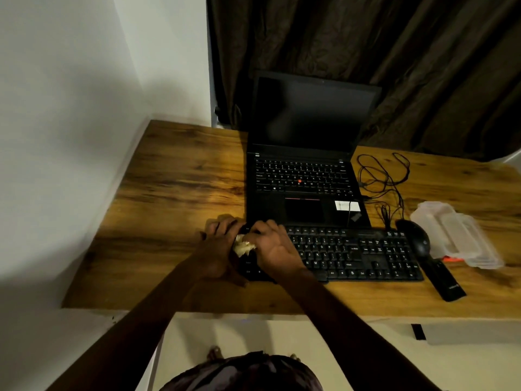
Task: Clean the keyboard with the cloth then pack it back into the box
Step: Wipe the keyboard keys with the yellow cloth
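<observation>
A black keyboard lies on the wooden desk, in front of an open laptop. A crumpled pale cloth sits on the keyboard's left end, and my right hand grips it with curled fingers. My left hand rests at the keyboard's left edge, fingers spread over the corner and touching the cloth. Both hands hide the keyboard's left part. No box is clearly in view.
The black laptop stands open behind the keyboard. A tangled black cable lies to its right. A black mouse, a clear plastic tray and a long black object sit at the right.
</observation>
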Demonstrator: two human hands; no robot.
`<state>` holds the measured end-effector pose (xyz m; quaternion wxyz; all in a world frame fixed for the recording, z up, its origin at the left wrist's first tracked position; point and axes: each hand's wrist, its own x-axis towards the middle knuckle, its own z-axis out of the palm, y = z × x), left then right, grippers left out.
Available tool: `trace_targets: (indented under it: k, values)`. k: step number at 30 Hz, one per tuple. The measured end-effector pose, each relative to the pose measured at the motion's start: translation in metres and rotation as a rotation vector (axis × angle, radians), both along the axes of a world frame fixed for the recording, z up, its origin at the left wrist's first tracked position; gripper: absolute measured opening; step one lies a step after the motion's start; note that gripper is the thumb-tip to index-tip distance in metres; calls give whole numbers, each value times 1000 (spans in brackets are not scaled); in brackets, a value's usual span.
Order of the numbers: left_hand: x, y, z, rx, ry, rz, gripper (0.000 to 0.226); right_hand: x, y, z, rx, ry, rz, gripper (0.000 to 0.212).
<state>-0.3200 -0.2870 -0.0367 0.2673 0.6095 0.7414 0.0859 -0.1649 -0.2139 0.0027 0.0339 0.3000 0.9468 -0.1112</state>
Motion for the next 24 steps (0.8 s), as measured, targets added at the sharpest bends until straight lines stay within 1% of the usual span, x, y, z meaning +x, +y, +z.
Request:
trace_targets:
  k: [3, 5, 9, 13, 18, 21, 24]
  values:
    - [1, 0, 1, -23, 3, -3, 153, -3, 5, -1, 2, 89, -34, 45]
    - [0, -1, 0, -20, 9, -4, 153, -2, 6, -2, -2, 91, -11, 45]
    - [-2, -1, -4, 14, 8, -16, 149, 9, -1, -3, -53, 51, 88, 36]
    - [-3, -2, -3, 41, -19, -20, 146, 22, -10, -7, -89, 58, 152, 36]
    - [1, -1, 2, 7, -11, -1, 148, 13, 8, -6, -32, 156, 34, 39]
    - [0, -1, 2, 10, -1, 2, 149, 10, 6, -6, -23, 129, 25, 41]
    - [0, -1, 0, 21, 18, -3, 146, 21, -9, -5, -68, 98, 52, 40]
